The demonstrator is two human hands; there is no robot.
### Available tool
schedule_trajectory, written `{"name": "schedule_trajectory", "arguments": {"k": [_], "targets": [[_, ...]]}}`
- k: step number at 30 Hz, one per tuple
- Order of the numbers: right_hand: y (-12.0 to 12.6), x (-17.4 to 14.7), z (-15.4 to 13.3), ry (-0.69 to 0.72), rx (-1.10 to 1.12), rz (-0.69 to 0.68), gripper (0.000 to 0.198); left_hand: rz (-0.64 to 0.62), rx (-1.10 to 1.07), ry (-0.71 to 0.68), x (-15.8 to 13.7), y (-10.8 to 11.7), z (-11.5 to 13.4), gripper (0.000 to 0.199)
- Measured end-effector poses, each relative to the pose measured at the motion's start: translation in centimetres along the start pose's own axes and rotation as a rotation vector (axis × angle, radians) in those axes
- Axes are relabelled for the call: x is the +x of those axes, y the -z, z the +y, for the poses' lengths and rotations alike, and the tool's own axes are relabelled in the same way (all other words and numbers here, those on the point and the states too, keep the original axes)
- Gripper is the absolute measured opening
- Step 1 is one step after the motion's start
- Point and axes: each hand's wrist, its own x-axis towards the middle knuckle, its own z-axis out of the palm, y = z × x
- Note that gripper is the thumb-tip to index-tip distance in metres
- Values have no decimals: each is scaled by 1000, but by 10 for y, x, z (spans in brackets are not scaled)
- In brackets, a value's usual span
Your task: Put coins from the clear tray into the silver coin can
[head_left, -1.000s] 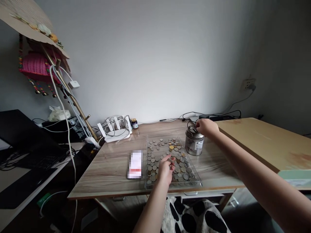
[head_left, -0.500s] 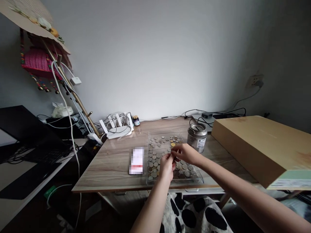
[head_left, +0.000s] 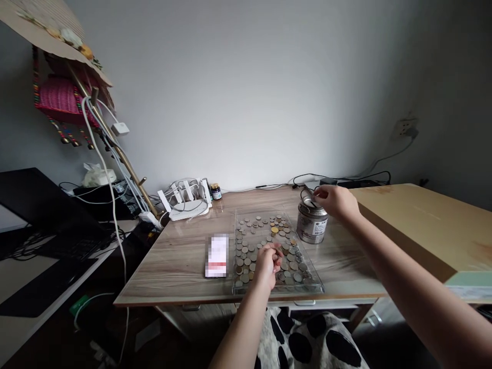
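Observation:
Many coins (head_left: pixel 293 266) lie spread over a clear plastic tray (head_left: pixel 235 290) at the front of the desk. Above the tray, my left hand (head_left: pixel 266 265) is closed with curled fingers; what it holds, if anything, is hidden. To its right stands a metal can (head_left: pixel 305 229) with a label, a wire handle and a slotted lid (head_left: pixel 308 202). My right hand (head_left: pixel 339 202) is over this lid, its thumb and fingers pinched at the slot. Anything in that pinch is too small to make out. One golden coin (head_left: pixel 274 230) stands out among the silvery ones.
A phone (head_left: pixel 217 256) with a blurred screen lies left of the tray. Behind are a white router (head_left: pixel 189 207) and a small dark jar (head_left: pixel 216 191). A large tan box (head_left: pixel 423 220) occupies the right side, and a laptop (head_left: pixel 42 215) the far left.
My right hand has left my left hand and moved right and up to the can's lid. My left hand has stayed above the tray, still curled.

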Motion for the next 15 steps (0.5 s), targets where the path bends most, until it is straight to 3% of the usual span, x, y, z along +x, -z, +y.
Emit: {"name": "schedule_trajectory", "arguments": {"k": [5, 11, 15], "targets": [[-1, 18, 15, -48, -205, -153, 18, 110, -92, 54, 3, 1, -3, 28], [-9, 23, 4, -53, -317, -209, 21, 81, -43, 65, 2, 2, -2, 37], [-13, 4, -12, 70, -281, -45, 25, 27, -13, 7, -1, 1, -2, 36]]}}
